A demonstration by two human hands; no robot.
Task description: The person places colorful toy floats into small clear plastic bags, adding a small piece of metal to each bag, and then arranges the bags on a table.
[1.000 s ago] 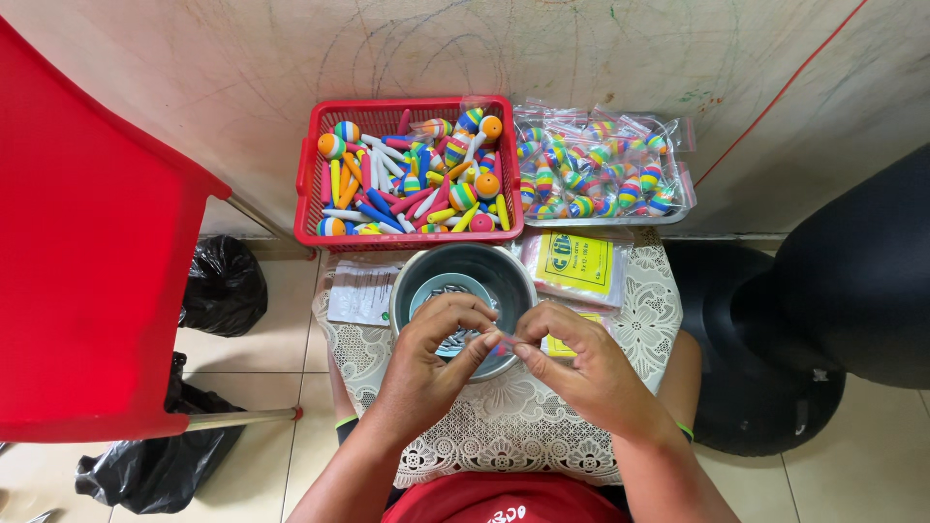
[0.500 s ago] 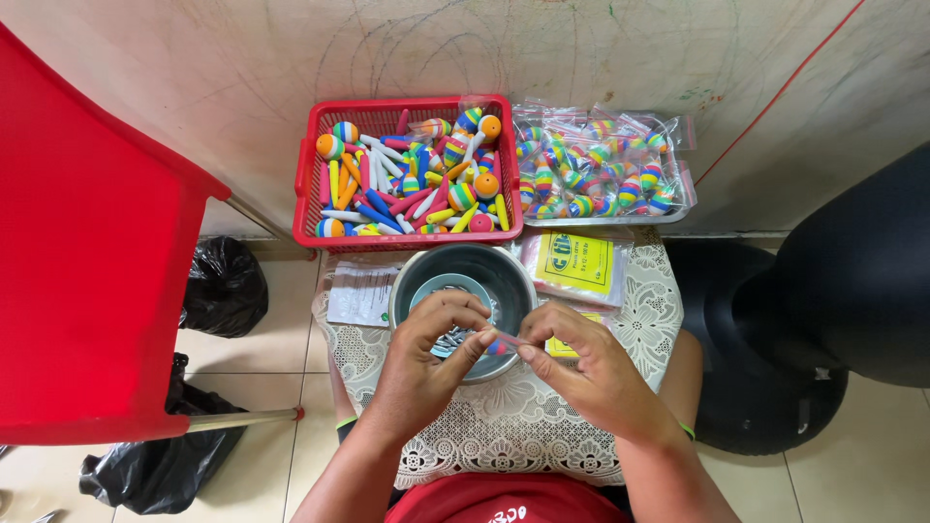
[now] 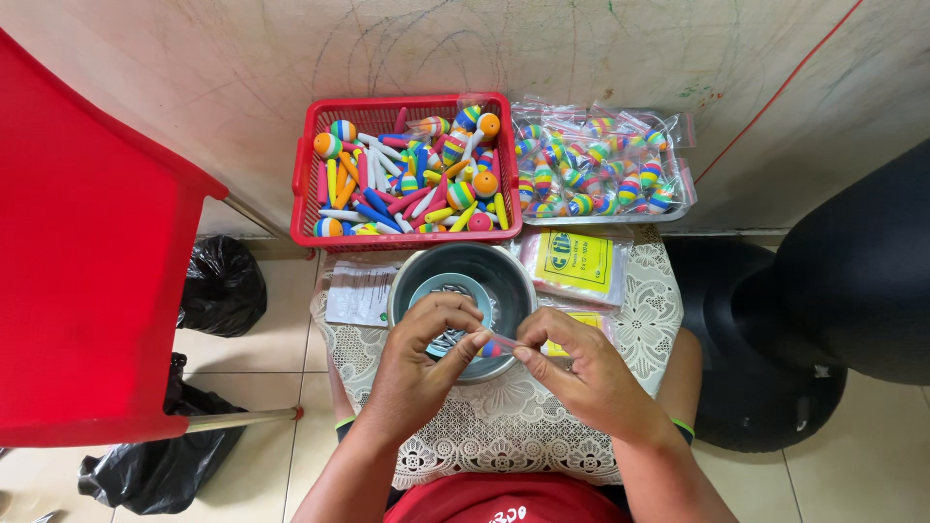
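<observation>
Over the metal bowl [image 3: 504,276], left hand [image 3: 417,363] and right hand [image 3: 581,373] pinch a small striped float [image 3: 492,347]

Your single head camera looks almost straight down from just above your lap, close to the small lace-covered table [image 3: 635,320], facing the scuffed pale wall [image 3: 581,48] that runs across the frame's top edge.

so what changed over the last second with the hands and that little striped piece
Very little. The left hand and right hand stay together over the metal bowl, pinching the small striped piece between their fingertips; only the fingers shifted slightly. The red basket and bagged pieces did not move.
</observation>
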